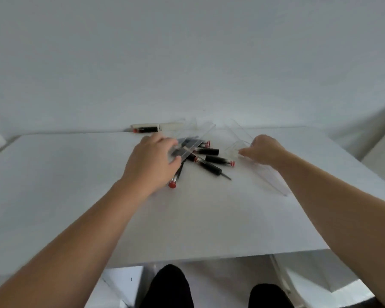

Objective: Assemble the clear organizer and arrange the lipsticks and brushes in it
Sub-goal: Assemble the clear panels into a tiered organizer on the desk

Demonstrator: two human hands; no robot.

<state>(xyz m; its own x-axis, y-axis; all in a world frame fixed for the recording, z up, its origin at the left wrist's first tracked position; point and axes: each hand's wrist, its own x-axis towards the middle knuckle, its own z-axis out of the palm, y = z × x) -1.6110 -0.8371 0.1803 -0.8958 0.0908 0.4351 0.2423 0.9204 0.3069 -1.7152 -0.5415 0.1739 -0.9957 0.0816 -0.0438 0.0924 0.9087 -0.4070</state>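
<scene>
A pile of black lipsticks with red ends lies at the middle of the white table, along with a thin black brush. My left hand grips a clear organizer piece that lies over the pile. My right hand pinches the near end of a second, long clear organizer piece, which stretches across the table at the right. One more lipstick lies at the table's far edge next to a white box.
A white box sits against the wall at the back of the table. The table's near edge runs just above my knees. Another white surface stands at the right.
</scene>
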